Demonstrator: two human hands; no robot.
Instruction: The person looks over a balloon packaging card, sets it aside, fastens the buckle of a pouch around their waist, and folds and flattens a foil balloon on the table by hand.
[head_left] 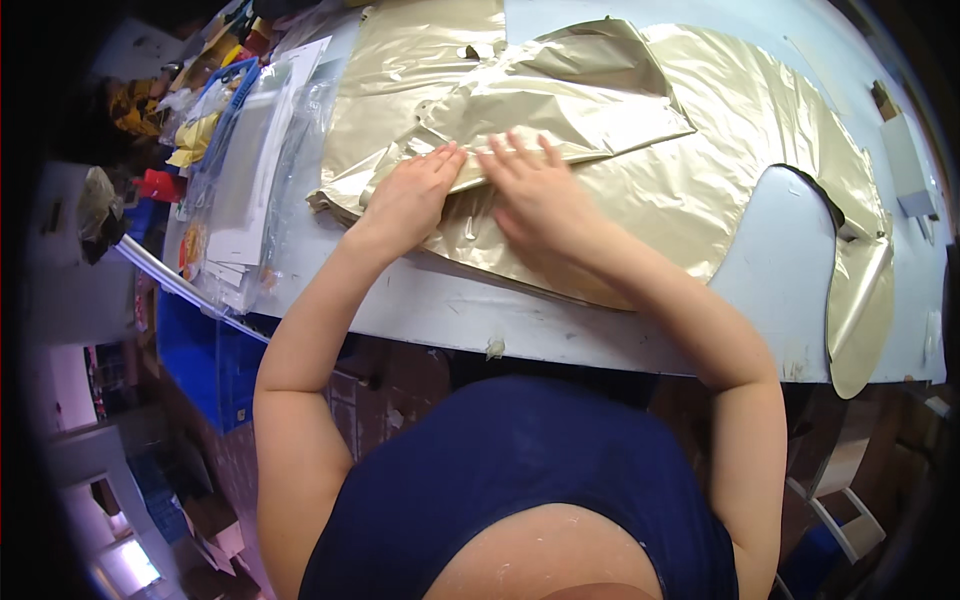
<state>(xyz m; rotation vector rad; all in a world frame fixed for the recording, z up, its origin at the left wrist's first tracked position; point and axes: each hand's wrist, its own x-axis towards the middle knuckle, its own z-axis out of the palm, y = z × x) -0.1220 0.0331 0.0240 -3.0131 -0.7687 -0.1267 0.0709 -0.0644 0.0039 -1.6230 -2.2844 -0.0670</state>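
A large piece of shiny gold foil [660, 210], shaped like a flat, uninflated balloon, spreads over the table. Part of it is folded over on itself, with a loose pointed flap [600, 95] on top. My left hand [410, 195] lies on the folded edge, fingers stretched out together. Close beside it, my right hand [540, 190] rests flat on the foil with fingers spread. Neither hand grips anything that I can see. To the right, a curved, round-ended strip of the foil [862, 320] reaches over the table's front edge.
The pale table [370, 310] carries clear plastic sleeves and white sheets [245, 170] on the left, by a blue basket [232, 95]. A blue bin [205, 350] stands below the table's left end. A white box [905, 165] sits at the far right.
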